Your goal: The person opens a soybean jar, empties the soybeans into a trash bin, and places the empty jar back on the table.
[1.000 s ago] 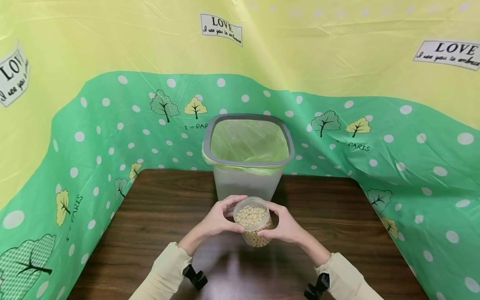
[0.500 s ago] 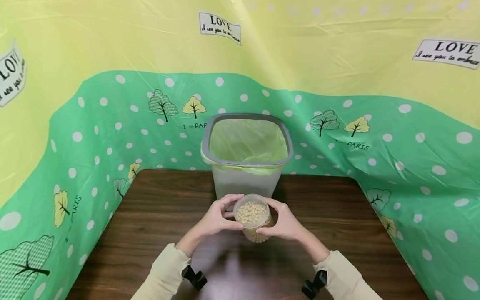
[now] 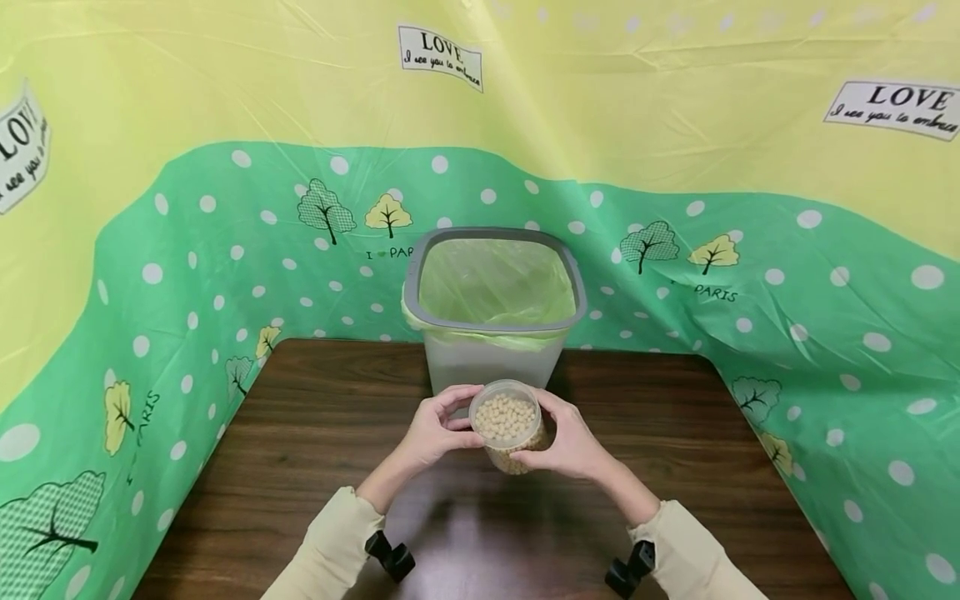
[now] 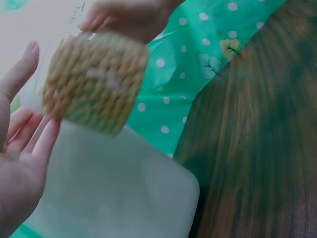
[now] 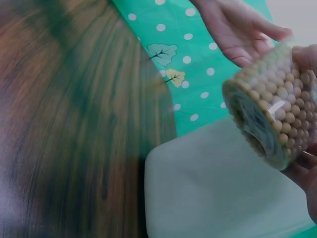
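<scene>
A clear jar [image 3: 507, 419] full of round, pale beans is held up in front of the bin in the head view, its round top tilted toward me. My left hand [image 3: 431, 427] spans the jar's top end, thumb and fingertips at opposite sides of the rim. My right hand [image 3: 572, 437] grips the jar's body lower down, with the thumb across the front. In the left wrist view the beans [image 4: 96, 79] show blurred through the wall. The jar's base [image 5: 252, 126] faces the camera in the right wrist view.
A pale bin [image 3: 491, 362] with a grey rim and a green liner [image 3: 495, 279] stands at the table's back edge, directly beyond the jar. Dark wood table [image 3: 322, 433] extends to both sides. A green and yellow printed cloth [image 3: 262, 217] hangs around the back and sides.
Both hands have raised the jar slightly, away from me toward the bin. My left thumb has shifted upward along the jar's rim. The bin has stayed put.
</scene>
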A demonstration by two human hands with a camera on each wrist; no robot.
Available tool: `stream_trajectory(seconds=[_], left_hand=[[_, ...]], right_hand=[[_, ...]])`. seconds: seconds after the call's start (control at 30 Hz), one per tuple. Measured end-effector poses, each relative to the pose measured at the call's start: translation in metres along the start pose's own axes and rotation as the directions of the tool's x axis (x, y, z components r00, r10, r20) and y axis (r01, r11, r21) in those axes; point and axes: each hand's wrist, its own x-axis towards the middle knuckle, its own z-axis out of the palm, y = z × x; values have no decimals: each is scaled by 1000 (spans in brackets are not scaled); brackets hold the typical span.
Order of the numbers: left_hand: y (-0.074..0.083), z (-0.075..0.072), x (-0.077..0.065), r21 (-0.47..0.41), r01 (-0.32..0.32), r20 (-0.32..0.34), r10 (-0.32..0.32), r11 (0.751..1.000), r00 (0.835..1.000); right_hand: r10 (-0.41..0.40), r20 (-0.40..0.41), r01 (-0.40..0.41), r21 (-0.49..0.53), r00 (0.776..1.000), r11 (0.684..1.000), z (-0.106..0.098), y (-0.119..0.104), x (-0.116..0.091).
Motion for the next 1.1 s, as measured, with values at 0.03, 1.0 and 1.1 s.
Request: stream_trajectory(seconds=[0.03, 1.0, 1.1], left_hand=[[1, 2, 0, 6, 3, -18, -3, 1000, 1000], [4, -6, 2, -10, 48, 145, -46, 999, 988], [5, -1, -1, 17, 27, 91, -28, 1000, 995]], right_hand=[[-2, -19, 2, -8, 1000, 1000, -1, -3, 1], [79, 110, -90, 95, 991, 991, -13, -14, -1], [18, 58, -20, 38, 998, 999, -11, -16, -1]])
